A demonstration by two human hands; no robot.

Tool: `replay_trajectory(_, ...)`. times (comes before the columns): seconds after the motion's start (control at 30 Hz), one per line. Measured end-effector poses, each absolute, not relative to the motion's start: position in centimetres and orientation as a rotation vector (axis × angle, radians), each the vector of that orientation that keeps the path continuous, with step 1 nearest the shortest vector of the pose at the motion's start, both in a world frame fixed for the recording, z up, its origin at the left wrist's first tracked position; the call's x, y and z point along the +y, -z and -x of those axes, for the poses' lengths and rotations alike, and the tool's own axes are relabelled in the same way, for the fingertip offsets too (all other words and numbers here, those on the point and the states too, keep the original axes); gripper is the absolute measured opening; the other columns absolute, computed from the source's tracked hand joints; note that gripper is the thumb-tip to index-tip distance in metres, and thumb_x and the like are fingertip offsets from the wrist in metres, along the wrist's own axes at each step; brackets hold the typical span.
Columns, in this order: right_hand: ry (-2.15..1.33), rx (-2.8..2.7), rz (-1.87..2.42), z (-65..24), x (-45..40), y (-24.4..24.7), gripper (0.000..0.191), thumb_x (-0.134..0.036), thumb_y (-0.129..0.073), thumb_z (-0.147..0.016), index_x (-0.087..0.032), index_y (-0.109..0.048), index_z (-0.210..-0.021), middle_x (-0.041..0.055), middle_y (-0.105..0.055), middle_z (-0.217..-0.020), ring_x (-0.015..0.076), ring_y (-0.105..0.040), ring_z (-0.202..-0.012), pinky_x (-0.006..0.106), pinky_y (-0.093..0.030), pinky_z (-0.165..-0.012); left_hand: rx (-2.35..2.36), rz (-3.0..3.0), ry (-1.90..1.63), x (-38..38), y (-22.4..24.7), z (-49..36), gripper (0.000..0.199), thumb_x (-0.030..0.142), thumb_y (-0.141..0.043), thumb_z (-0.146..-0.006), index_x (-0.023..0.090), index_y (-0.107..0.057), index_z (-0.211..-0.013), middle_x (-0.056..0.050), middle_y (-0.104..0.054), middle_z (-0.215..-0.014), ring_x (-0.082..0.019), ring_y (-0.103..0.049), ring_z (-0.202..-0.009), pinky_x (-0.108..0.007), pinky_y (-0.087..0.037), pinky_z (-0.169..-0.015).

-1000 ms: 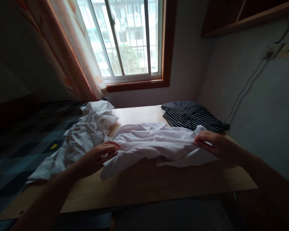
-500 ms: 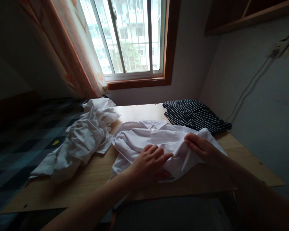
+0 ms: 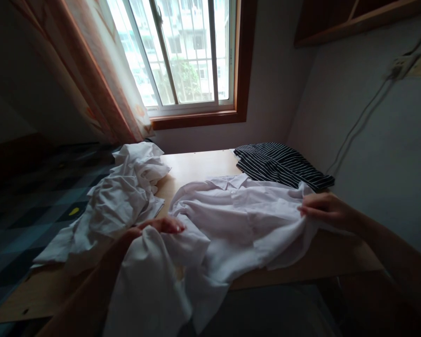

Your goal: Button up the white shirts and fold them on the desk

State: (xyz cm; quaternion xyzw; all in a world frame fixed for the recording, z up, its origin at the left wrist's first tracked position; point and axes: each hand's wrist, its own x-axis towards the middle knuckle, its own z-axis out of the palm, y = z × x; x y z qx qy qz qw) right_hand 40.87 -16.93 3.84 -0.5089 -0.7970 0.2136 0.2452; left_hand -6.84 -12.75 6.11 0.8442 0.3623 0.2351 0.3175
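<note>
A white button-up shirt (image 3: 238, 210) lies spread on the wooden table, its collar towards the window. My right hand (image 3: 328, 210) pinches the shirt's cloth at its right side. On the other side, my left hand (image 3: 161, 225) is at the shirt's left part, with cloth draped over and below it, hanging past the table's front edge. The left hand is slightly blurred, and its fingers are partly covered by cloth; they appear bent around the fabric.
A crumpled heap of white clothing (image 3: 115, 201) lies on the left of the table (image 3: 199, 164). Folded black-and-white striped cloth (image 3: 280, 164) sits at the back right. A checked bed cover (image 3: 28, 215) borders the table's left, below a window (image 3: 185, 61) and curtain (image 3: 91, 70).
My hands have moved apart: the left went left and lifted part of the shirt, the right went right with its edge. The shirt is pulled wider, with cloth hanging in front.
</note>
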Motion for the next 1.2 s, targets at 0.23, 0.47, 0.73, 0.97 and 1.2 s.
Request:
replay_trajectory(0.23,-0.694,-2.395,1.477,-38.7,-14.8,-5.4,0.044,-0.053,-0.05,-0.093,-0.019,-0.07,-0.073,0.0027,-0.064,-0.069,0.0141,-0.055,-0.06,0.025,-0.039,-0.053,0.88,-2.37,0.089,-12.4,-8.6,3.9,0.034,0.037,-0.04,-0.094,0.021,-0.064,-0.076,0.001,-0.062,-0.063,-0.012,-0.052,-0.052,-0.021,-0.037,-0.047)
replay_trajectory(0.47,-0.165,-2.44,1.49,-30.7,-6.6,-5.8,0.022,-0.026,-0.054,-0.091,-0.02,-0.071,-0.104,0.009,-0.069,-0.105,0.019,-0.063,-0.086,0.028,-0.044,-0.073,1.453,-2.863,-0.297,-7.3,-7.4,-6.1,0.024,0.009,-0.044,-0.081,0.014,-0.061,-0.097,-0.014,-0.067,-0.092,-0.026,-0.061,-0.083,-0.037,-0.048,-0.075)
replay_trajectory(0.73,-0.113,-2.317,1.788,-25.4,-2.1,-0.2,0.038,-0.022,-0.041,-0.096,-0.016,-0.055,-0.131,0.0158,-0.058,-0.129,0.0254,-0.062,-0.101,0.033,-0.046,-0.083,1.338,-2.713,-0.706,0.6,0.6,-10.9,0.047,0.004,-0.042,-0.085,0.016,-0.051,-0.13,-0.015,-0.062,-0.123,-0.025,-0.056,-0.114,-0.043,-0.044,-0.101)
replay_trajectory(0.97,-0.199,-2.182,1.725,-25.9,-2.5,1.4,0.029,-0.023,-0.045,-0.093,-0.015,-0.064,-0.113,0.0155,-0.056,-0.118,0.0237,-0.06,-0.097,0.034,-0.046,-0.086,1.064,-2.714,-0.667,1.3,3.4,-8.2,0.052,0.01,-0.046,-0.086,0.015,-0.049,-0.138,-0.01,-0.058,-0.138,-0.022,-0.049,-0.129,-0.043,-0.035,-0.115)
replay_trajectory(1.2,-0.616,-1.829,1.373,-25.7,-3.6,2.8,0.013,-0.023,-0.049,-0.088,-0.018,-0.06,-0.083,0.0035,-0.062,-0.074,0.0171,-0.061,-0.072,0.03,-0.05,-0.071,1.037,-2.654,-0.772,-0.5,2.8,-7.4,0.042,0.008,-0.048,-0.082,0.019,-0.065,-0.119,-0.007,-0.069,-0.12,-0.021,-0.059,-0.114,-0.04,-0.044,-0.106)
